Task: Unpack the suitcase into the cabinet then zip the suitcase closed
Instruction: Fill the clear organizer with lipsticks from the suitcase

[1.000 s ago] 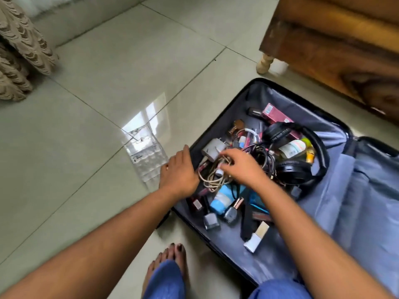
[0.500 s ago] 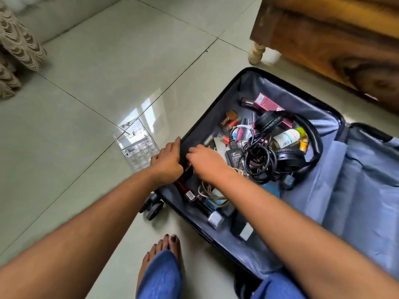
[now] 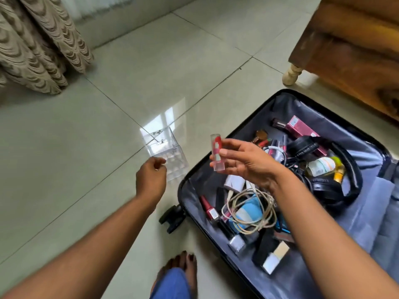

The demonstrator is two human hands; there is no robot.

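The open suitcase (image 3: 287, 190) is lying flat on the tiled floor (image 3: 108, 169), its grey-lined half holding a jumble of small things: black headphones (image 3: 336, 175) tangled with dark cables, a coiled beige cable (image 3: 248, 210) resting over a blue-and-white pouch (image 3: 244, 214), a white charger plug (image 3: 234, 183), a red nail polish bottle (image 3: 208, 209), a pink box (image 3: 302, 131) near the far edge and a clear bottle with a yellow cap (image 3: 323, 169) beside the headphones. Above the suitcase's near-left edge the right hand (image 3: 244, 160) is holding a small clear tube with red inside, apparently a lipstick (image 3: 217, 152), upright, pinching it between thumb and curled fingers. The left hand (image 3: 151, 178) is hovering over the floor just left of the suitcase, fingers curled in loosely and holding nothing, right beside a clear acrylic organizer (image 3: 166, 156) with small compartments that is standing on the tiles. One suitcase wheel (image 3: 172, 219) is sticking out below the shell's corner. A bare foot (image 3: 183, 264) and a blue trouser leg (image 3: 170, 283) are showing at the bottom. A patterned curtain (image 3: 36, 46) is hanging at the upper left, and a wooden piece of furniture (image 3: 349, 50) with a pale turned foot is standing at the upper right.
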